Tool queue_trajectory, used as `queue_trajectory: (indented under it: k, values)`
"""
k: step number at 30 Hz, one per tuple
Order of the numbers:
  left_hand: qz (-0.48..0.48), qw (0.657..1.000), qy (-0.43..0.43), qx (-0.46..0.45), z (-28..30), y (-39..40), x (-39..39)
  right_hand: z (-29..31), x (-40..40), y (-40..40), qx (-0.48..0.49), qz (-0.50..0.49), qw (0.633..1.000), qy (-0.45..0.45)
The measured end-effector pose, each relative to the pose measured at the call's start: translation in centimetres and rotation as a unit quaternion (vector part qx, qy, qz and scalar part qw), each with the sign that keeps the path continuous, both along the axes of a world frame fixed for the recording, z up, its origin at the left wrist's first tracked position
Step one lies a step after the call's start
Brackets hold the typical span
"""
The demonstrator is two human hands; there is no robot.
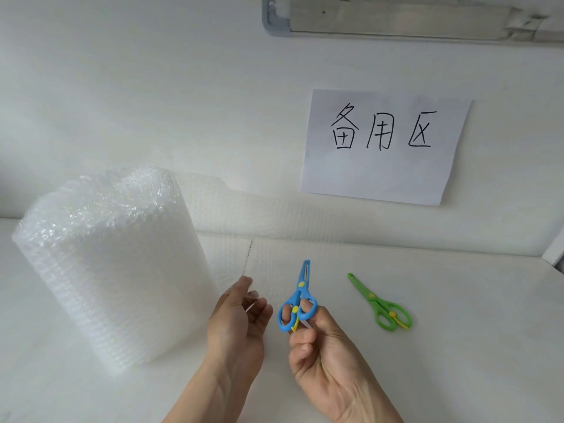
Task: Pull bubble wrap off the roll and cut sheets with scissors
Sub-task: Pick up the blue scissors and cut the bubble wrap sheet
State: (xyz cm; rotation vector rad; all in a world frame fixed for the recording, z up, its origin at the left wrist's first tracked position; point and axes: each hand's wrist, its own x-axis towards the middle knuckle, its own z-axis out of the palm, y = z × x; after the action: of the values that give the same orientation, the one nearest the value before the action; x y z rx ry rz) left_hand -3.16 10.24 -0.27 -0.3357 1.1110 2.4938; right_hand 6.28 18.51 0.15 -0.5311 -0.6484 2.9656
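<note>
A large roll of clear bubble wrap (113, 264) stands upright on the white table at the left. A pulled-out length of wrap (274, 218) stretches from the roll to the right, along the wall and down onto the table. My left hand (241, 319) pinches the lower edge of this sheet next to a thin dark line on it. My right hand (323, 355) holds blue scissors (297, 297) by their loops. Their blades are closed and point up, close in front of the sheet.
Green scissors (381, 303) lie closed on the white table (457, 331) to the right of my hands. A white paper sign (384, 148) with handwritten characters hangs on the wall above. A grey-framed fixture (396, 19) sits at the top.
</note>
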Motion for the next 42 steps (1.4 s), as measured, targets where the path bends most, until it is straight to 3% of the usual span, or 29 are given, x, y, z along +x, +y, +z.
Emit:
queue_trajectory:
  k: [2,5,10,13,25,42]
  values:
    - [0.0,1.0,-0.002,0.0,0.0,0.0,0.0,0.0,0.2,0.0,0.011,0.013,1.0,0.01]
    - [-0.005,1.0,-0.003,-0.006,0.2,-0.1,0.0,0.9,0.7,0.0,0.132,0.026,0.99,-0.046]
    - [-0.009,0.999,0.012,-0.034,0.5,-0.3,0.0,2.0,1.7,-0.4,0.374,0.03,0.923,-0.082]
    - [-0.014,0.999,0.013,-0.039,0.6,-0.3,0.1,1.9,2.1,-0.9,0.432,0.048,0.895,-0.097]
    - [-0.039,0.999,0.012,0.0,0.5,-0.3,-0.4,2.4,2.4,-0.8,0.46,0.123,0.875,-0.091]
    - [-0.052,0.998,0.035,0.005,0.5,-0.1,-0.5,2.5,3.8,-0.2,0.452,0.151,0.876,-0.069]
